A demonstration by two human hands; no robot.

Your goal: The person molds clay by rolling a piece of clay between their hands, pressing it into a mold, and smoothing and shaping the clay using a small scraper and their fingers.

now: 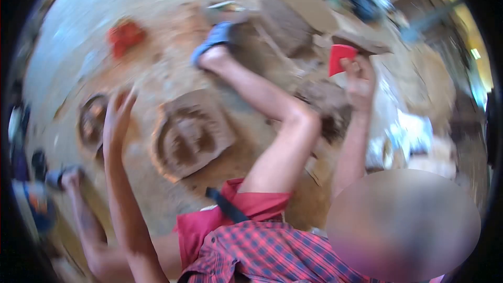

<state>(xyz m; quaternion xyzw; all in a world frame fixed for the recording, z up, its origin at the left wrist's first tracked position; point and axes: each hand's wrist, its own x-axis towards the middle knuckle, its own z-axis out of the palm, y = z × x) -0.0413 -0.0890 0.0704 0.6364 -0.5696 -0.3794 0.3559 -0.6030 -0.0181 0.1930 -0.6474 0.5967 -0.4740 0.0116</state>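
My right hand [359,83], raised at the upper right, is closed on a flat red scraper [341,60]. Its fingers and thumb grip the lower edge. On the left my left hand [118,118] is held out with fingers stretched and apart, and nothing shows in it. Just right of that hand, a block-shaped mould [222,126] with a hollowed, clay-brown inside lies on the floor. Partly behind the left hand is a smaller round mould [91,120] with brown lumps inside. Motion blur hides fine detail.
A large clay block [298,15] stands at the top, with a heap of loose clay [325,105] below it. A crumpled red cloth-like thing [126,36] lies at upper left. Clear plastic wrapping [414,136] is on the right. My bent leg [277,105] crosses the middle.
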